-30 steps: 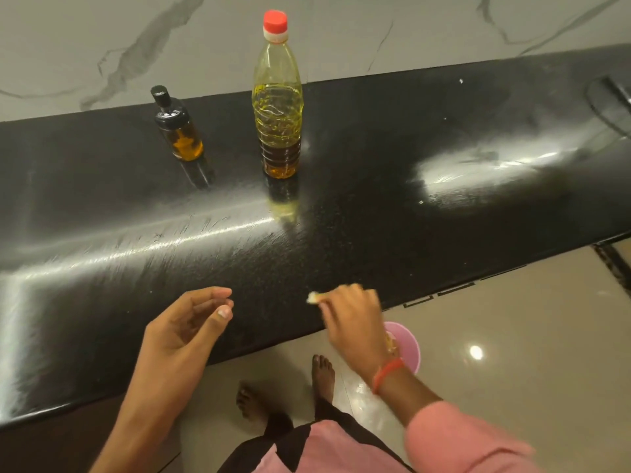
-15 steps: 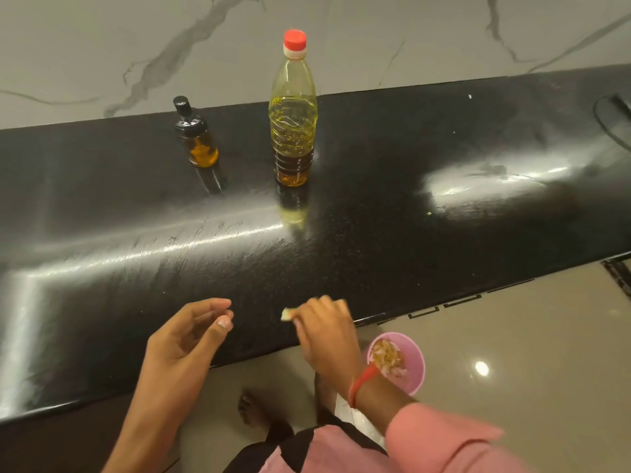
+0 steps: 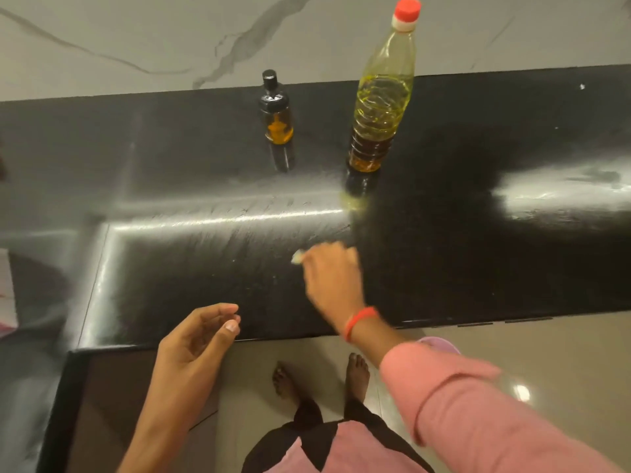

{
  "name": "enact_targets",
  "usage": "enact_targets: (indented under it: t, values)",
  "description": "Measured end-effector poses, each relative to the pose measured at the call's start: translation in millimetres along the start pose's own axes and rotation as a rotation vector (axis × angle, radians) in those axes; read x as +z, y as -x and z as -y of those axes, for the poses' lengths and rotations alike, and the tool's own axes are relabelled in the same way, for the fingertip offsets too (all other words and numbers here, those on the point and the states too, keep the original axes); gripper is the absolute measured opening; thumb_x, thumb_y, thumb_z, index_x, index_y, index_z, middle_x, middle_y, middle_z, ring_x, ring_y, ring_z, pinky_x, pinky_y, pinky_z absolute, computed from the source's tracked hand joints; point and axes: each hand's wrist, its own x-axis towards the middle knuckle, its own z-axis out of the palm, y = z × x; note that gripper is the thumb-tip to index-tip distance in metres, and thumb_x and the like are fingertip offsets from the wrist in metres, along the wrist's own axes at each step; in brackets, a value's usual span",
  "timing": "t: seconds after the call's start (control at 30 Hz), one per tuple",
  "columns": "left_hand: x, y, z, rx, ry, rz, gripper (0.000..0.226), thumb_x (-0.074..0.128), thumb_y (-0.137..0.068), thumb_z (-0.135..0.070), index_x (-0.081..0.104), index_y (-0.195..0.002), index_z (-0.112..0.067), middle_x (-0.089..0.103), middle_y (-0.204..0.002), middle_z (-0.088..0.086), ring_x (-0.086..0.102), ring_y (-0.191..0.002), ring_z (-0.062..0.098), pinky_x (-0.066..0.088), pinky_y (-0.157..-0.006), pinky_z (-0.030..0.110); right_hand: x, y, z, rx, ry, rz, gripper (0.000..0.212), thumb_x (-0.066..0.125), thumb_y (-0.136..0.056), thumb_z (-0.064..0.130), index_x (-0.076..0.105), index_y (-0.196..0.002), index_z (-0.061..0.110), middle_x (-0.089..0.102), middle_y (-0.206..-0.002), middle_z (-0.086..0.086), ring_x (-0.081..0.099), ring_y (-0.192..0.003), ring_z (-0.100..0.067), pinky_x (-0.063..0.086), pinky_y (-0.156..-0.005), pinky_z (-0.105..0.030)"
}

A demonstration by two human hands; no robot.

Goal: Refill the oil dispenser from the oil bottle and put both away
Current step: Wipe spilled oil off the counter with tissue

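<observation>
Fingertips [image 3: 309,257] of the right hand [image 3: 333,279] pinch a small pale scrap [image 3: 297,257] above the black countertop [image 3: 444,254]; it is too blurred to say what the scrap is. The left hand [image 3: 194,339] hovers at the counter's front edge with its fingers loosely curled and apart, thumb forward, holding nothing. A red band [image 3: 358,320] circles the right wrist, and a pink sleeve [image 3: 461,404] covers that forearm.

At the back of the counter, near the marble wall [image 3: 136,35], stands the oil dispenser [image 3: 276,112], upright: a small clear bottle with a black cap and collar. Amber oil sits only in its lower part. Just to its right, apart from it, stands the oil bottle [image 3: 379,97], also upright and much taller, of clear ribbed plastic with a red screw cap on a white neck ring. Yellow oil fills it to roughly the shoulder; the liquid looks darker brown near the base. Both containers are capped and well away from either hand, and each casts a dark reflection on the polished stone.

Below the counter edge, the rim of a pink bowl [image 3: 440,343] shows on the tiled floor [image 3: 512,343], mostly hidden behind the right sleeve; its contents cannot be seen. Two bare feet [image 3: 356,375] stand on the tiles close to the counter.
</observation>
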Motion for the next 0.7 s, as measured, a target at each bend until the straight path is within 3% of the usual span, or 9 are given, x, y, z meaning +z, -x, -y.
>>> enact_targets:
  t: [0.1, 0.17, 0.3, 0.37, 0.43, 0.5, 0.6, 0.7]
  values:
    - [-9, -4, -3, 0.004, 0.021, -0.018, 0.021, 0.069, -0.096, -0.006, 0.077, -0.106, -0.023, 0.081, -0.103, -0.007, 0.076, -0.097, 0.006, 0.056, -0.087, 0.012, 4, 29, 24, -0.393, -0.058, 0.174, 0.01, 0.068, -0.082, 0.015, 0.061, -0.077, 0.02, 0.06, -0.075, -0.001, 0.054, -0.073, -0.026, 0.032, -0.064, -0.04]
    - [-18, -4, 2, -0.007, 0.013, -0.035, 0.021, 0.069, -0.096, -0.007, 0.077, -0.106, -0.023, 0.08, -0.103, -0.007, 0.076, -0.097, 0.006, 0.056, -0.089, 0.014, 0, 9, -5, -0.429, 0.025, 0.153, 0.011, 0.069, -0.083, 0.017, 0.063, -0.075, 0.02, 0.063, -0.073, -0.003, 0.057, -0.07, -0.028, 0.035, -0.062, -0.04]
    - [-34, 0, 15, -0.029, -0.008, -0.071, 0.023, 0.069, -0.096, -0.006, 0.077, -0.103, -0.026, 0.081, -0.101, -0.007, 0.076, -0.098, 0.009, 0.056, -0.088, 0.013, -8, -61, -48, 0.07, 0.107, -0.014, 0.011, 0.062, -0.093, 0.02, 0.069, -0.085, 0.018, 0.07, -0.084, -0.007, 0.062, -0.083, -0.034, 0.04, -0.074, -0.041]
    - [-39, 1, 19, -0.041, -0.011, -0.072, 0.026, 0.07, -0.096, -0.007, 0.078, -0.1, -0.031, 0.081, -0.101, -0.007, 0.076, -0.1, 0.01, 0.056, -0.092, 0.017, 1, -71, -23, 0.17, 0.039, -0.023, 0.014, 0.058, -0.095, 0.02, 0.07, -0.088, 0.017, 0.07, -0.089, -0.007, 0.062, -0.089, -0.033, 0.04, -0.078, -0.041]
    - [-42, -1, 20, -0.042, -0.012, -0.056, 0.028, 0.07, -0.096, -0.009, 0.079, -0.099, -0.036, 0.08, -0.102, -0.007, 0.076, -0.101, 0.008, 0.055, -0.097, 0.02, 14, -51, 22, 0.068, -0.002, 0.032, 0.01, 0.062, -0.092, 0.017, 0.071, -0.086, 0.017, 0.071, -0.087, -0.007, 0.064, -0.085, -0.033, 0.043, -0.076, -0.042]
    - [-47, -5, 22, -0.043, -0.006, -0.058, 0.028, 0.07, -0.096, -0.009, 0.079, -0.099, -0.035, 0.08, -0.103, -0.006, 0.076, -0.101, 0.009, 0.055, -0.098, 0.022, 23, -12, 60, -0.177, -0.094, 0.122, 0.006, 0.066, -0.088, 0.016, 0.067, -0.083, 0.018, 0.066, -0.08, -0.003, 0.061, -0.078, -0.03, 0.041, -0.07, -0.041]
    - [-55, -9, 24, -0.047, 0.019, -0.082, 0.023, 0.07, -0.095, -0.01, 0.078, -0.103, -0.03, 0.081, -0.103, -0.006, 0.076, -0.103, 0.013, 0.058, -0.098, 0.029, 17, 15, 53, -0.487, -0.102, 0.227, 0.006, 0.067, -0.088, 0.02, 0.065, -0.082, 0.021, 0.061, -0.079, 0.001, 0.056, -0.076, -0.025, 0.037, -0.067, -0.04]
    - [-62, -10, 30, -0.06, 0.01, -0.1, 0.023, 0.07, -0.095, -0.011, 0.078, -0.103, -0.031, 0.081, -0.103, -0.007, 0.076, -0.103, 0.012, 0.057, -0.098, 0.036, 14, -30, 4, -0.405, 0.111, 0.16, 0.008, 0.065, -0.09, 0.022, 0.067, -0.083, 0.02, 0.067, -0.081, -0.004, 0.062, -0.078, -0.031, 0.039, -0.069, -0.042]
